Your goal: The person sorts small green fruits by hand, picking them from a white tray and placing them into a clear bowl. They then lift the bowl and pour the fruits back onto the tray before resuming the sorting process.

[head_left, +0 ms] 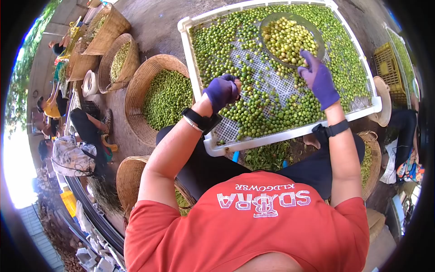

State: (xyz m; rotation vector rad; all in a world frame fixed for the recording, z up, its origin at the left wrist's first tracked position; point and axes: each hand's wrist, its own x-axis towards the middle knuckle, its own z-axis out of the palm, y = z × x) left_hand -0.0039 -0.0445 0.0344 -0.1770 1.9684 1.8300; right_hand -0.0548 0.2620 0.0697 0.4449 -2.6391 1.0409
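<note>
A white perforated tray rests across my lap, covered with small green fruits. My left hand, in a purple glove, is curled shut over the fruits near the tray's middle; what it grips is hidden. In a purple glove too, my right hand holds the rim of a round bowl filled with paler yellow-green fruits, set at the tray's far side.
Several woven baskets hold green fruits: one beside the tray on the left, others further back, one by my left knee, one on the right. People sit on the ground at far left. A yellow crate stands right.
</note>
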